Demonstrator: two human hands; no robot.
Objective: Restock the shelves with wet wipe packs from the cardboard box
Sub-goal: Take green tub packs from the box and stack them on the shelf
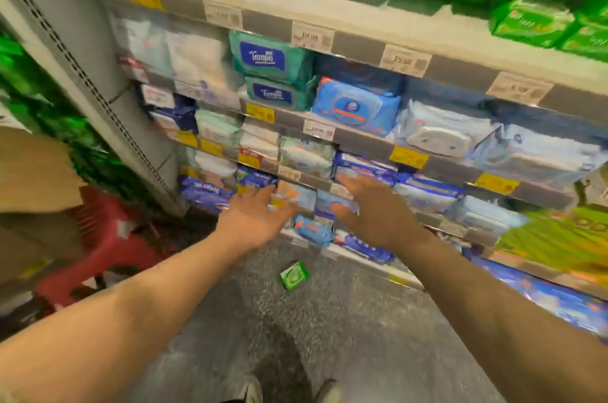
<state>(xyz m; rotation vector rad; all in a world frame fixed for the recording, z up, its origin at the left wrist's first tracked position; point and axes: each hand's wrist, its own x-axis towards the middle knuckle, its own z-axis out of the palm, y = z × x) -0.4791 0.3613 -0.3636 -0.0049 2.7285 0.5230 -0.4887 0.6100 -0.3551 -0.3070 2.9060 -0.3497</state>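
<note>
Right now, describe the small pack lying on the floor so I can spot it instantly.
Look at the speckled grey floor in front of the bottom shelf. Below the person's outstretched hands lies a small green pack, alone and tilted; every other pack sits on shelving.

Both arms reach toward the lower shelves (365,139) of wet wipe packs (304,152). The left hand (255,216) and right hand (378,211), fingers straight, flank a pale blue pack (297,195) near a shelf's front edge (contact unclear, blurred). A cardboard box (33,172) sits above a red stool (105,238); a small green pack (293,275) lies on the floor (329,320).
</note>
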